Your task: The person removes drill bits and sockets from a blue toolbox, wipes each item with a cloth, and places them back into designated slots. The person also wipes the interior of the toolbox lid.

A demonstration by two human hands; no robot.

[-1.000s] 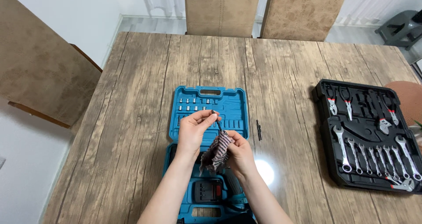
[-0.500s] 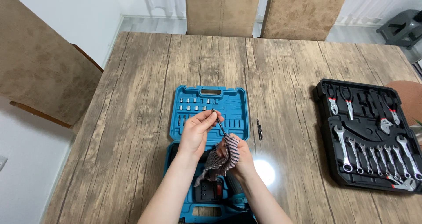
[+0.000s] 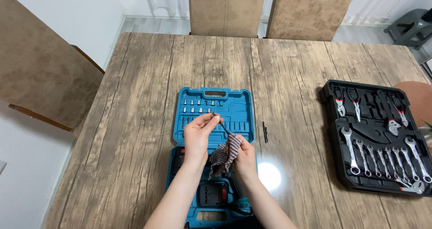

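Left hand [image 3: 198,136] grip pinching drill bit [image 3: 221,126], right hand [image 3: 245,154] clutching striped cloth [image 3: 225,154], above blue case [image 3: 211,116]

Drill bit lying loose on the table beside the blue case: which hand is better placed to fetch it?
Probably the right hand. The loose bit lies just right of the blue case, nearer that hand, though it holds a striped cloth. The left hand is farther away and pinches another thin bit.

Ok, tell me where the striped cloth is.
In the head view the striped cloth is low and centre, bunched in the right hand over the open blue case, just right of the left hand.
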